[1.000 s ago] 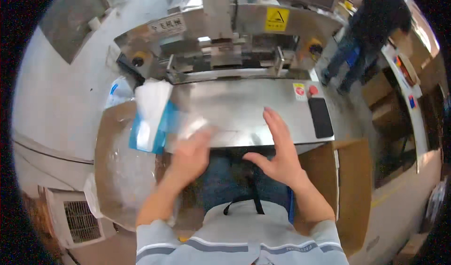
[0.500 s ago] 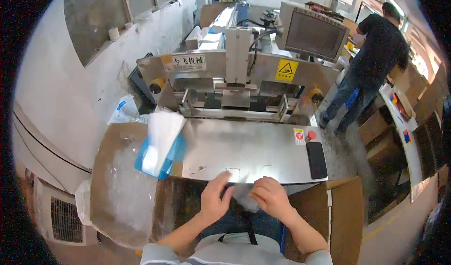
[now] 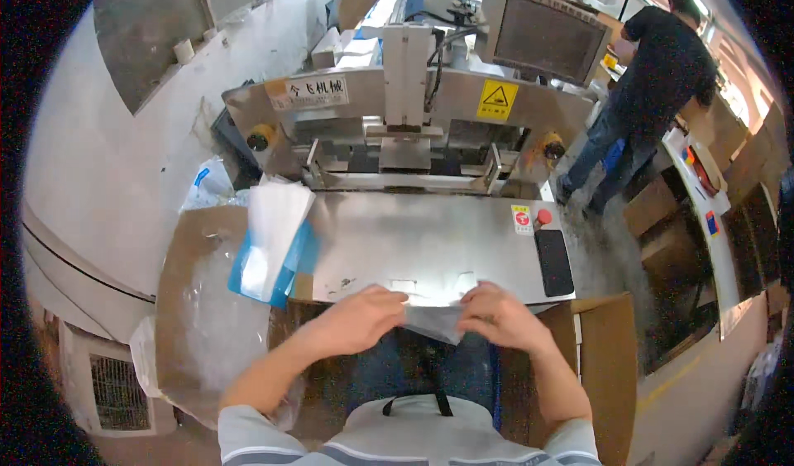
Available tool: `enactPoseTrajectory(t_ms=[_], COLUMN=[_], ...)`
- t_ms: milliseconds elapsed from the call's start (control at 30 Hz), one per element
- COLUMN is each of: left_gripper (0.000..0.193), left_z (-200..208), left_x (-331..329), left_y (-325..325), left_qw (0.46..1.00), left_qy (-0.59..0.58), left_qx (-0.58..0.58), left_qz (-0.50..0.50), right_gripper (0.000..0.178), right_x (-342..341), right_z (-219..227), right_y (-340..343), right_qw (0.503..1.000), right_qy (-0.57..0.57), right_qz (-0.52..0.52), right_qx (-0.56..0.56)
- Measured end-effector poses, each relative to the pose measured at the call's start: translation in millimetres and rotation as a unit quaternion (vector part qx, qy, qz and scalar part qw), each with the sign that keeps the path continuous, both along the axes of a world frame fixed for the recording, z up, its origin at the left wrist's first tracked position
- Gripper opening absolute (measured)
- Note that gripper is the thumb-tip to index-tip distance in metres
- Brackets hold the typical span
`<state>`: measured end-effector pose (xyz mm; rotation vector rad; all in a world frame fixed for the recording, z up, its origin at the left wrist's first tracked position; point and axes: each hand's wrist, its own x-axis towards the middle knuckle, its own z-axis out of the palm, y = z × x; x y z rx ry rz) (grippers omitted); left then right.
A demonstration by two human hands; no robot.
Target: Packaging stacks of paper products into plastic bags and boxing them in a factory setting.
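Note:
A clear plastic bag (image 3: 432,322) is stretched between my two hands, just off the front edge of the steel machine table (image 3: 389,238). My left hand (image 3: 372,317) pinches its left side, fingers pressed together. At the other side my right hand (image 3: 499,315) grips the bag between thumb and fingers. Its lower part sags to a point above my lap. No contents can be made out in it. To the left, a stack of white sheets (image 3: 275,218) rests in a blue tray (image 3: 301,259) on the table's corner.
Left of the table stands a cardboard box (image 3: 194,251) lined with clear plastic. Another open cardboard box (image 3: 608,358) is at my right. A black phone (image 3: 554,263) lies by a red button (image 3: 543,217). Behind rises the machine frame with a monitor (image 3: 550,36). A person (image 3: 657,86) stands at the right.
My left hand has closed on the bag after being apart from it with fingers spread. The bag is now pulled wide between both hands. The view has shifted slightly.

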<state>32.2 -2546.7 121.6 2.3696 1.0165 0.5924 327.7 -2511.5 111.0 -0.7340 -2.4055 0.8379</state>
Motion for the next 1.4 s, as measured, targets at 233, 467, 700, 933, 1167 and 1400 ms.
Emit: enactPoseTrajectory(t_ms=[233,467,700,933,1167,1400], left_gripper=[0.022,0.039,0.044,0.041,0.064,0.074], left_z=[-2.4,-61.9,-44.9,-113.7,-111.2,-132.6], left_x=[-28.2,-59.6,-53.5,-86.3,21.2,43.7], left_y=[64.4,232.8,330.0,354.6,165.7,80.7], left_qw=[0.996,0.975,0.936,0.963,0.934,0.934], left_qy=[0.061,0.067,0.009,-0.248,0.140,0.076], left_qx=[-0.071,-0.206,-0.288,0.002,0.139,0.133], left_qz=[0.004,0.045,0.205,0.110,0.296,0.322], right_gripper=[0.018,0.026,0.027,0.026,0.049,0.054], right_x=[-5.5,-39.8,-59.0,-134.3,-127.2,-129.0], right_z=[-31.8,-91.3,-77.8,-61.2,-79.6,-61.7], right_y=[78.0,229.2,322.3,286.4,248.2,253.2], right_qw=[1.000,0.983,0.979,0.951,0.920,0.943], right_qy=[-0.003,-0.043,-0.092,-0.168,-0.182,-0.189], right_qz=[0.005,-0.060,-0.170,-0.230,-0.228,-0.213], right_qx=[-0.007,-0.166,-0.072,0.118,0.263,0.173])
